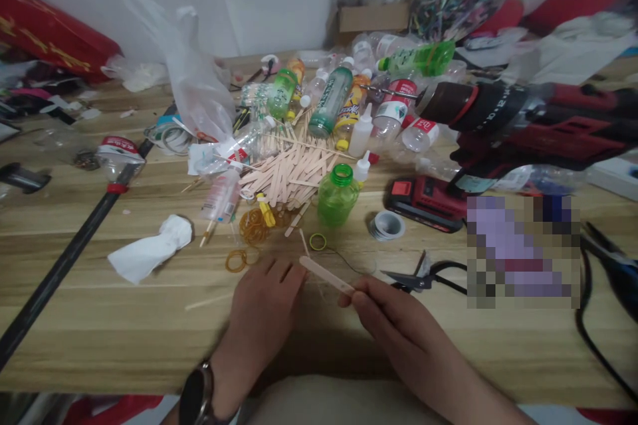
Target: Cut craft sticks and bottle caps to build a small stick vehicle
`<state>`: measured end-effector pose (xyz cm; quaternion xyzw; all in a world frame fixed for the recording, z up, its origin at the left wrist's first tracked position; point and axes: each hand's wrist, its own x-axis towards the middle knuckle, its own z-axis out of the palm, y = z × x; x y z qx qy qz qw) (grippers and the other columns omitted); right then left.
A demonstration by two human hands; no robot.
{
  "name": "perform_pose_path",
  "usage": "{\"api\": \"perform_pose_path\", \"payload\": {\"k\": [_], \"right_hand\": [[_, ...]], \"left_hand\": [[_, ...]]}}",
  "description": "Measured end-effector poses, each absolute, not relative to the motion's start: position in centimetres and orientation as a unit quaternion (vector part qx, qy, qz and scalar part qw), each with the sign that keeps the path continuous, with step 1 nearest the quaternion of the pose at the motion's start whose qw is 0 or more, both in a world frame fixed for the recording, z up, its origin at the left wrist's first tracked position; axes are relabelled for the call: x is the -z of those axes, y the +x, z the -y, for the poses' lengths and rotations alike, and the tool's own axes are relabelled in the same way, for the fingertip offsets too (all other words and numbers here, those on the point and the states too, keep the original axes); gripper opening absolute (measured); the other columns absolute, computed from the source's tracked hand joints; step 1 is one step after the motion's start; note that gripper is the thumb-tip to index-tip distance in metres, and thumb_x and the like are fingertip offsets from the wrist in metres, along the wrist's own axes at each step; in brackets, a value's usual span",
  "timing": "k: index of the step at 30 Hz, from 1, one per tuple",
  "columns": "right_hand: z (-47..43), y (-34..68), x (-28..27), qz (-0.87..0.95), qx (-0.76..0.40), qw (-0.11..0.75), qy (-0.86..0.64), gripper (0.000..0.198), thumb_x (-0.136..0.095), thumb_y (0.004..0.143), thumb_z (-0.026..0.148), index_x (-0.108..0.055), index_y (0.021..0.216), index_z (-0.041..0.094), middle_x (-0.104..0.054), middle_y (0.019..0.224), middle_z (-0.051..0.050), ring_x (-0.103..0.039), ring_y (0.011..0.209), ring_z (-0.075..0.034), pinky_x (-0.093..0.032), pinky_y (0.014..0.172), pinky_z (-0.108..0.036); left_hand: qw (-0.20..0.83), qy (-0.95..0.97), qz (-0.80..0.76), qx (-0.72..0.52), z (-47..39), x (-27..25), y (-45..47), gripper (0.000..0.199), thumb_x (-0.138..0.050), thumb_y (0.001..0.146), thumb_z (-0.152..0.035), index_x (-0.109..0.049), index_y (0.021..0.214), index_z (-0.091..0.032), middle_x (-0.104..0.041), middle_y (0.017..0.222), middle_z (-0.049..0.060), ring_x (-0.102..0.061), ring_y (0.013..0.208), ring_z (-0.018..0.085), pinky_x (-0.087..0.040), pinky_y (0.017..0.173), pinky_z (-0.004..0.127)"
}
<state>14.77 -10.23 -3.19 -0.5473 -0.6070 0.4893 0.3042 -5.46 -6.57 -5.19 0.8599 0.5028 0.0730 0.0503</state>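
Note:
My right hand [393, 319] pinches one end of a flat wooden craft stick [323, 272], which points up and left over the table. My left hand [266, 309], with a watch [197, 393] at its wrist, is low over the table beside the stick's far end. Its fingers curl downward, and what they hold, if anything, is hidden. A thin wooden piece [304, 242] shows just beyond its fingertips. Ahead of both hands stand a cut green bottle [337, 198] and a yellow-green ring [318, 242]. Black-handled scissors [419, 279] lie beyond my right hand.
A pile of craft sticks [289, 172] lies before several plastic bottles [331, 103]. A red-black cordless drill [528, 119] stands at right, near a solder spool [387, 226]. Rubber bands [255, 226], a crumpled tissue [152, 249] and a long dark bar [64, 265] are at left.

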Motion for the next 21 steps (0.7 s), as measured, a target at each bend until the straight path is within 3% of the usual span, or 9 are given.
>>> {"api": "perform_pose_path", "payload": {"k": [5, 11, 13, 17, 19, 21], "right_hand": [[10.5, 14.8, 2.9, 0.648, -0.459, 0.282, -0.538, 0.031, -0.034, 0.098, 0.032, -0.055, 0.079, 0.021, -0.051, 0.064, 0.002, -0.047, 0.057, -0.014, -0.035, 0.052, -0.023], [10.9, 15.5, 4.1, 0.710, -0.400, 0.204, -0.543, 0.028, -0.036, 0.098, 0.025, -0.051, 0.076, 0.021, -0.057, 0.065, 0.000, -0.052, 0.057, -0.014, -0.033, 0.053, -0.025], [10.9, 15.4, 4.2, 0.730, -0.385, 0.189, -0.532, 0.026, -0.037, 0.098, 0.021, -0.052, 0.077, 0.020, -0.062, 0.071, -0.002, -0.056, 0.062, -0.016, -0.035, 0.056, -0.026], [11.2, 16.2, 3.7, 0.757, -0.388, 0.201, -0.486, 0.026, -0.038, 0.099, 0.016, -0.064, 0.103, 0.021, -0.070, 0.097, -0.006, -0.065, 0.088, -0.019, -0.047, 0.074, -0.028], [11.8, 17.7, 4.3, 0.771, -0.302, 0.214, -0.518, 0.025, -0.044, 0.101, 0.025, -0.062, 0.117, 0.022, -0.068, 0.106, -0.009, -0.064, 0.098, -0.024, -0.049, 0.081, -0.033], [12.7, 19.9, 5.8, 0.764, -0.110, 0.212, -0.599, 0.041, -0.052, 0.099, 0.045, -0.058, 0.128, 0.017, -0.066, 0.113, -0.016, -0.062, 0.105, -0.033, -0.048, 0.089, -0.045]], "left_hand": [[0.002, 0.862, -0.496, -0.104, 5.6, 7.0, -5.5, 0.023, -0.054, 0.092, -0.009, -0.069, 0.107, -0.018, -0.070, 0.110, 0.010, -0.060, 0.107, 0.033, -0.049, 0.087, 0.049], [-0.013, 0.819, -0.487, -0.304, 7.8, 3.7, -6.0, 0.031, -0.043, 0.095, -0.007, -0.060, 0.121, -0.011, -0.067, 0.114, 0.014, -0.057, 0.111, 0.026, -0.045, 0.098, 0.042], [0.026, 0.863, -0.427, -0.269, 8.5, 2.6, -5.3, 0.030, -0.044, 0.096, -0.011, -0.061, 0.121, -0.015, -0.069, 0.113, 0.011, -0.059, 0.111, 0.026, -0.047, 0.098, 0.042], [0.214, 0.886, -0.395, -0.118, 9.1, 2.8, -4.1, 0.034, -0.036, 0.096, -0.010, -0.068, 0.104, -0.020, -0.074, 0.092, 0.004, -0.068, 0.084, 0.021, -0.054, 0.078, 0.035], [0.275, 0.859, -0.422, -0.095, 9.2, 3.5, -4.1, 0.035, -0.035, 0.097, -0.012, -0.069, 0.103, -0.021, -0.075, 0.092, 0.005, -0.069, 0.079, 0.021, -0.054, 0.073, 0.034], [0.304, 0.828, -0.457, -0.112, 9.3, 4.1, -4.4, 0.033, -0.036, 0.100, -0.020, -0.068, 0.105, -0.021, -0.076, 0.094, 0.006, -0.070, 0.081, 0.022, -0.052, 0.072, 0.033]]}}
